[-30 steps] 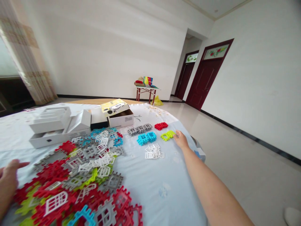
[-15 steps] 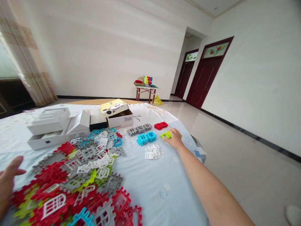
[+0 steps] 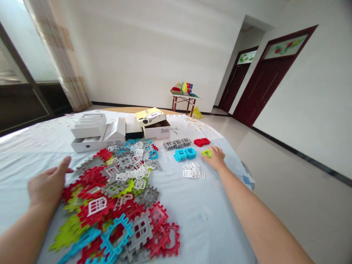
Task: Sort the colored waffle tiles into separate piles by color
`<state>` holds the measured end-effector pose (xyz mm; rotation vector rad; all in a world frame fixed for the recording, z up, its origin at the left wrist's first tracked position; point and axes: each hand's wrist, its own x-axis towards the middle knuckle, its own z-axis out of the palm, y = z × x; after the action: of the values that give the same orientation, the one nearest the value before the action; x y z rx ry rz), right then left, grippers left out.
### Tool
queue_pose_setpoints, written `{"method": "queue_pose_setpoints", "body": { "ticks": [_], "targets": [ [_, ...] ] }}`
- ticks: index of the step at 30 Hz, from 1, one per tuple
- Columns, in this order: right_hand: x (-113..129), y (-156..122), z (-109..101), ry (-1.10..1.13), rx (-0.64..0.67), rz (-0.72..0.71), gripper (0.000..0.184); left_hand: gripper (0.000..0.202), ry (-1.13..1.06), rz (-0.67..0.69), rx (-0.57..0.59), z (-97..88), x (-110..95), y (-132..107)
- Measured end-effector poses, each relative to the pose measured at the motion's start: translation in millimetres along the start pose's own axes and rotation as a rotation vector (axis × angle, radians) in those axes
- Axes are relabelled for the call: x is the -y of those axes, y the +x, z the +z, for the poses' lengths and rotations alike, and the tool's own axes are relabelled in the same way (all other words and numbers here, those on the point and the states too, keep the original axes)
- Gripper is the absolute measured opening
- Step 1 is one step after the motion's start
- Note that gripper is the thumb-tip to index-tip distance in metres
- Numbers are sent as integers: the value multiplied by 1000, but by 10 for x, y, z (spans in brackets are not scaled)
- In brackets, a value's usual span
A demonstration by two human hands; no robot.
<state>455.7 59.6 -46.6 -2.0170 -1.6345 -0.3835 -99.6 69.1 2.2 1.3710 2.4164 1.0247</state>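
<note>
Table [image 3: 178,220] under pale cloth carries a sprawling heap of interlocking tiles [image 3: 118,190]. The left hand [image 3: 49,183] rests at its near edge, fingers spread and holding nothing. Far across, the right hand [image 3: 216,159] lies over the lime-green pieces [image 3: 206,153], beside the blue stack [image 3: 184,154], red stack [image 3: 201,142] and white stack [image 3: 194,171], close to the rim. A careless sweep there could send pieces to the floor [image 3: 275,176]. The palm hides most of the green, so its grip cannot be told.

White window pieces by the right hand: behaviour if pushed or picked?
Probably light and stiff: the white window pieces look like thin openwork plastic. Lying flat in a loose cluster, they would likely slide apart on the tablecloth, not roll or tip. Thin bars may snap if squeezed.
</note>
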Motion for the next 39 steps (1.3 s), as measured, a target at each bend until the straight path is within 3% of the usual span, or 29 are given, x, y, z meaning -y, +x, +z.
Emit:
{"method": "queue_pose_setpoints", "body": {
  "ticks": [3,6,11,16,21,31,39],
  "targets": [
    [273,-47,-103,115,-74,-112,48,50,-41,-103,30,-21,-35,-48],
    [729,-154,-234,289,-62,-266,39,52,-86,-80,11,-39,-47,-107],
    [1561,-380,-292,522,168,-539,25,61,-155,-50,-64,-37,-33,-176],
    [2042,-509,-151,471,312,-569,25,63,-189,-30,-56,-38,2,-165],
    [2116,-532,-85,376,334,-467,25,63,-208,-12,-2,1,22,-112],
    [2003,-562,-264,566,358,-379,27,66,-264,-67,3,4,-21,-150],
    [1794,-30,-233,532,199,-168,27,66,-216,-89,15,36,36,-90]
  ]
}}
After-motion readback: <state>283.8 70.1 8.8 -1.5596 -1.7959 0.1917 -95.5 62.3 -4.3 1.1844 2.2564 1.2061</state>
